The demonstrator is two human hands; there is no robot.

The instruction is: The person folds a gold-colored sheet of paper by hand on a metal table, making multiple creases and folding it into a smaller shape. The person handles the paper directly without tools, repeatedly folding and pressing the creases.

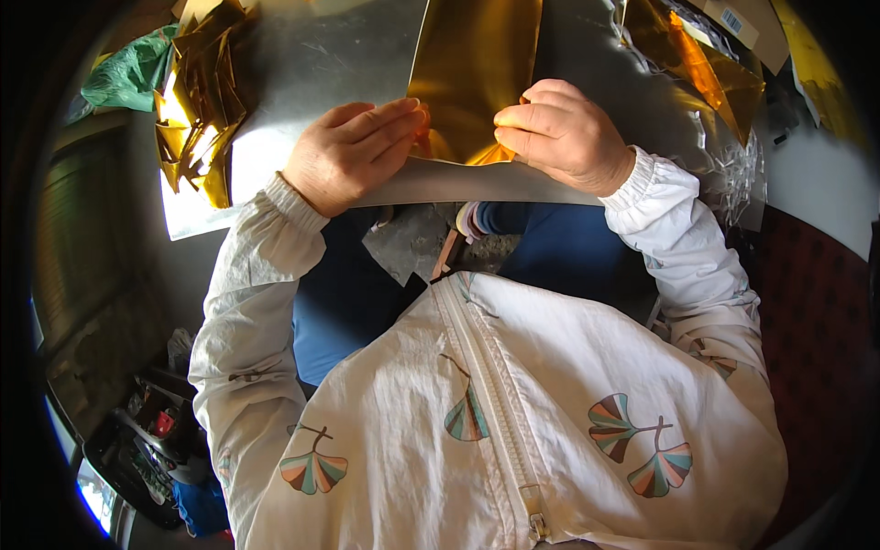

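A sheet of shiny gold foil [477, 64] lies lengthwise on the grey metal-topped table [321, 55], its near end close to the front edge. My left hand [357, 151] pinches the near left corner, fingers pressed together. At the near right corner my right hand [573, 133] grips the foil between thumb and curled fingers, and the foil creases there. The near edge between my hands bows slightly. The far end of the sheet runs out of the picture at the top.
Folded gold foil pieces [202, 101] are heaped at the table's left, beside a green plastic bag [133, 71]. On the right lie more gold foil [701, 69] and crumpled clear plastic [733, 174]. A black crate [137, 449] with odds and ends stands low at the left.
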